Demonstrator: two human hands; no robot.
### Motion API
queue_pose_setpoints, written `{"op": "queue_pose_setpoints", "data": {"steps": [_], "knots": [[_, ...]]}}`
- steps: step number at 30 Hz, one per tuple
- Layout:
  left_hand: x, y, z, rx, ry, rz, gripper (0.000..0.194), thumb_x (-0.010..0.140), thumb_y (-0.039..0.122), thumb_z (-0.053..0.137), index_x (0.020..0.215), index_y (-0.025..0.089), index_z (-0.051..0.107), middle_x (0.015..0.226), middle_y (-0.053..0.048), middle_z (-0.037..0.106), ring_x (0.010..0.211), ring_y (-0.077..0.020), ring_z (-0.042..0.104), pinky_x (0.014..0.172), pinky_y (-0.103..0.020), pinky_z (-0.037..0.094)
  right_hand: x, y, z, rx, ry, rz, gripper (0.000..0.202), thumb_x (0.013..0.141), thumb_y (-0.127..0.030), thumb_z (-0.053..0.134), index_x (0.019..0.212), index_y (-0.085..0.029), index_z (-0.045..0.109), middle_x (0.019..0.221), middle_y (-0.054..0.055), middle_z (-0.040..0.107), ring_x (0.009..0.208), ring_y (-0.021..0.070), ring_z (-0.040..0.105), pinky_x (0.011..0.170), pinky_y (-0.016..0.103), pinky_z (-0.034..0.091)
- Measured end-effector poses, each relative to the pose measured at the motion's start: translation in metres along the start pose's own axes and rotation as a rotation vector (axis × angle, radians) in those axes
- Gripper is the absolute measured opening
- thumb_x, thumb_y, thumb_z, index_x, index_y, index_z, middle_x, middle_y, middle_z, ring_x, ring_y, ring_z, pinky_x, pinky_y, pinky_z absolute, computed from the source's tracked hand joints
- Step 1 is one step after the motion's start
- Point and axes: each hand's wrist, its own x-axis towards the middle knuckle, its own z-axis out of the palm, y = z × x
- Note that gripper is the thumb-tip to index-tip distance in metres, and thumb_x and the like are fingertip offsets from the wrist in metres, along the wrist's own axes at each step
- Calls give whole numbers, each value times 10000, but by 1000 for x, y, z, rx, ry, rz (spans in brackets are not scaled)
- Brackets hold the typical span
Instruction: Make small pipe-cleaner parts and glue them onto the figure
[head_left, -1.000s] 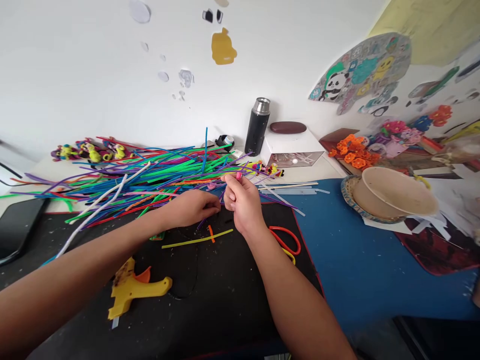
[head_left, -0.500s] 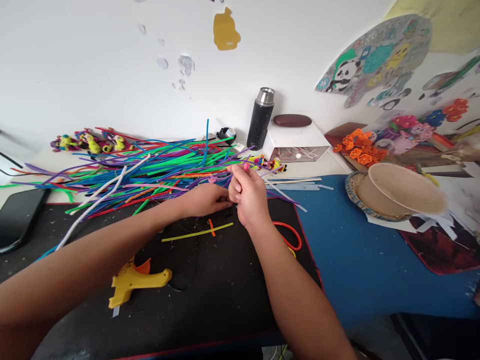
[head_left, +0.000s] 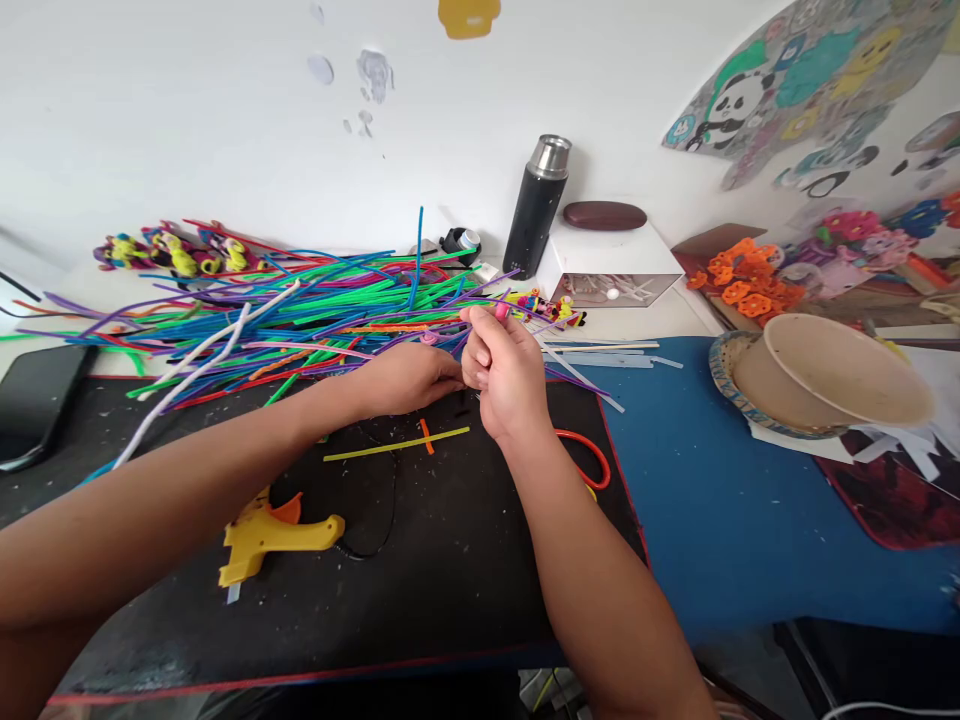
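Observation:
My right hand (head_left: 504, 370) is closed, thumb against the curled fingers, and a small pink piece (head_left: 502, 312) pokes out at its top. Close beside it, my left hand (head_left: 420, 378) has its fingertips pressed together. What they pinch is hidden. Just behind both hands lies a heap of coloured pipe cleaners (head_left: 360, 300). In front, a short orange pipe cleaner (head_left: 427, 437) crosses a yellow one (head_left: 375, 450) on the black mat (head_left: 450, 560). The yellow glue gun (head_left: 281, 535) rests below my left forearm. A red loop handle (head_left: 600, 462) shows beside my right forearm.
Along the wall stand a black flask (head_left: 536, 210) and a white box (head_left: 611, 260) topped by a brown case (head_left: 604, 215). Finished pipe-cleaner figures (head_left: 180, 252) sit at the back left. A phone (head_left: 41, 395) lies far left; a beige bowl (head_left: 844, 375) stands right on the blue mat (head_left: 712, 500).
The camera view has shifted slightly, so the flask and wall sit higher in the picture. Both hands stay together in nearly the same pose, the pink piece still at my right hand's top.

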Motion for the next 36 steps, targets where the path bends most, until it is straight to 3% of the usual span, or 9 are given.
{"op": "queue_pose_setpoints", "data": {"steps": [7,13,23,30,33,36], "knots": [[-3,3,-5,93,-11,-44,241,1030,284,584,997,217,813,942,-70,834,783,-249,739,710,-309,462,-1,-1,0,-22,-6,-4,289,917,-474,831,895,-216,700,568,-109,354,475,74,274,458,246,193],[-13,22,-10,83,-11,-69,237,1047,272,574,1060,219,804,1039,-59,850,890,-259,769,715,-307,453,-1,-3,0,-14,6,-25,277,934,-458,827,888,-217,696,582,-108,350,469,74,278,459,253,199],[-18,35,2,139,-91,-88,182,1012,252,651,1071,226,822,1040,-68,855,879,-280,777,670,-318,451,-2,-3,0,19,-10,-27,275,912,-438,849,884,-206,704,566,-110,370,468,67,283,447,242,206],[-17,42,6,160,-103,-120,264,1017,211,539,1052,198,800,1022,-89,846,856,-269,768,666,-322,450,-2,-2,0,44,-16,-17,296,870,-438,893,865,-199,718,558,-112,376,462,61,286,437,240,197],[-23,38,-5,90,-55,-158,212,974,245,567,974,213,777,968,-65,830,793,-247,737,654,-313,440,-2,-3,0,29,-14,-16,297,883,-447,886,871,-204,717,557,-112,380,458,64,290,435,243,203],[-35,31,-30,-114,135,-246,225,972,375,582,962,222,746,855,-23,774,697,-201,670,649,-296,452,-1,-3,-1,29,-16,-25,279,910,-434,863,881,-199,715,561,-113,378,453,63,290,438,243,205]]}}
